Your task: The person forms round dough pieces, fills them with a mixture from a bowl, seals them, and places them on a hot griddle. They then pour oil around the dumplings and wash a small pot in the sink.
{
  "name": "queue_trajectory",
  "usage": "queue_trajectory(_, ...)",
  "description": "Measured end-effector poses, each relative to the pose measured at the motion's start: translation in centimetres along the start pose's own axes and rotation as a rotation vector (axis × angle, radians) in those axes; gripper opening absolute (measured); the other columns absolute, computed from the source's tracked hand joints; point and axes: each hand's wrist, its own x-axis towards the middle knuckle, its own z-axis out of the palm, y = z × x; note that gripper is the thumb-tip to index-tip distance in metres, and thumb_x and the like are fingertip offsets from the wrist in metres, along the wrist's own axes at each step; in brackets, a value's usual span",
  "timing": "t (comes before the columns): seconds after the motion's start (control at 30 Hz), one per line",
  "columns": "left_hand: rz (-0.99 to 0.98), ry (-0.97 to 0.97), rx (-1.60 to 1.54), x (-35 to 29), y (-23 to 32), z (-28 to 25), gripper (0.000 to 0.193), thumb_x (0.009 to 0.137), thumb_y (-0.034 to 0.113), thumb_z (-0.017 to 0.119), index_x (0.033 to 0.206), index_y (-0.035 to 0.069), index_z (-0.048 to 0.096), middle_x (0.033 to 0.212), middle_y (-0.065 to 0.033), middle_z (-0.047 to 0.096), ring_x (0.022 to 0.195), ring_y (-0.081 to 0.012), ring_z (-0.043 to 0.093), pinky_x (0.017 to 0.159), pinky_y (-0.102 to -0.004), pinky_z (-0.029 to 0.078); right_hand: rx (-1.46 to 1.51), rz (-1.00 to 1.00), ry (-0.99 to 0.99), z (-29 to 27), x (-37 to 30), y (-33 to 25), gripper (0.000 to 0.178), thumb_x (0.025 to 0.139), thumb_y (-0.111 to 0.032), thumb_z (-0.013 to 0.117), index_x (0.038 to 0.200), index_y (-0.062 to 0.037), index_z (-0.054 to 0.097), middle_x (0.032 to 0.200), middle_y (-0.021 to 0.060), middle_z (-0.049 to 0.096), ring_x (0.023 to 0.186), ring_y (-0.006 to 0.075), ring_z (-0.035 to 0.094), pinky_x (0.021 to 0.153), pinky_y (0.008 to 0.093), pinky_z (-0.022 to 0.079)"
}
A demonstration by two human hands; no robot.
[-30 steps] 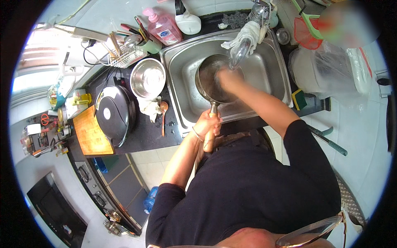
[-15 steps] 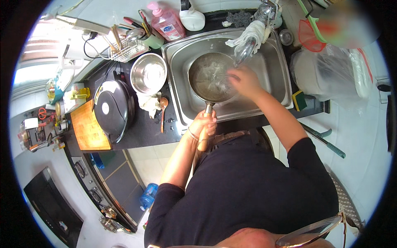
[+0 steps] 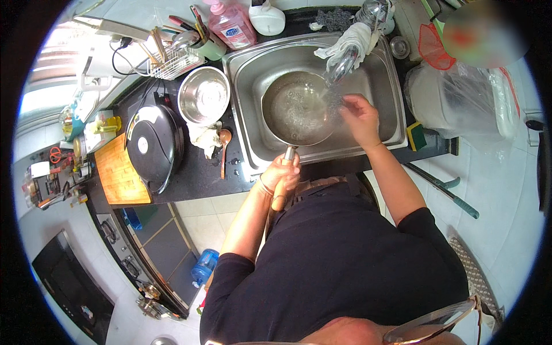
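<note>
A round pan [image 3: 296, 109] with water in it rests over the steel sink [image 3: 259, 152]. My left hand [image 3: 283, 172] is wrapped round its wooden handle [image 3: 279, 198]. Beside the pan's right rim, below the faucet [image 3: 344, 60], is my right hand [image 3: 361, 121] with its fingers curled. Water sprays down between the faucet and those fingertips, and whatever they may pinch is blurred. A white cloth [image 3: 352, 41] is wrapped about the faucet.
Left of the sink are a steel bowl [image 3: 204, 96], a brown spoon [image 3: 225, 152], a crumpled cloth [image 3: 205, 137], a black electric pan [image 3: 152, 148] and a cutting board [image 3: 121, 172]. A sponge [image 3: 416, 136] lies right. Behind stands a pink soap bottle [image 3: 231, 27].
My right hand has moved out from over the pan to its right rim, near the falling water. My left hand still grips the handle.
</note>
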Motion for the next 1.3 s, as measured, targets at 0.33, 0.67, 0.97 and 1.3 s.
queue_trajectory(0.33, 0.085, 0.059, 0.159, -0.5, 0.5, -0.4, 0.021, 0.072, -0.006, 0.059, 0.079, 0.006, 0.044, 0.058, -0.0029, 0.046, 0.037, -0.0117, 0.042, 0.034, -0.0256, 0.035, 0.121, -0.090, -0.074, 0.2, -0.6, -1.1, 0.025, 0.074, 0.010, 0.061, 0.098, 0.0006, 0.057, 0.100, 0.0055, 0.053, 0.087, 0.0116, 0.054, 0.075, 0.0223, 0.045)
queue_trajectory(0.67, 0.290, 0.421, 0.602, -1.7, 1.1, -0.2, 0.018, 0.072, -0.005, 0.059, 0.079, 0.007, 0.046, 0.056, -0.0001, 0.047, 0.039, -0.0100, 0.046, 0.036, -0.0242, 0.038, 0.244, -0.054, -0.080, -1.9, -1.7, -3.2, 0.025, 0.075, 0.012, 0.056, 0.099, 0.0027, 0.057, 0.102, 0.0069, 0.054, 0.091, 0.0126, 0.053, 0.081, 0.0245, 0.042)
queue_trajectory(0.97, 0.511, 0.970, 1.541, -3.5, 3.4, 1.1, 0.032, 0.065, 0.003, 0.058, 0.096, 0.000, 0.052, 0.073, -0.0252, 0.058, 0.078, -0.0427, 0.058, 0.065, -0.0414, 0.047, 0.215, -0.073, -0.109, -1.4, -2.3, -3.3, 0.025, 0.076, 0.012, 0.057, 0.099, 0.0026, 0.056, 0.103, 0.0069, 0.054, 0.091, 0.0123, 0.052, 0.081, 0.0242, 0.042)
queue_trajectory(1.3, 0.420, 0.245, 0.316, -5.0, 3.6, 4.7, 0.020, 0.073, -0.010, 0.057, 0.076, 0.005, 0.044, 0.053, -0.0041, 0.048, 0.035, -0.0118, 0.044, 0.033, -0.0243, 0.035, 0.205, -0.115, -0.109, -2.5, -2.9, -5.0, 0.027, 0.076, 0.012, 0.055, 0.101, 0.0013, 0.055, 0.107, 0.0096, 0.053, 0.097, 0.0157, 0.052, 0.087, 0.0276, 0.041)
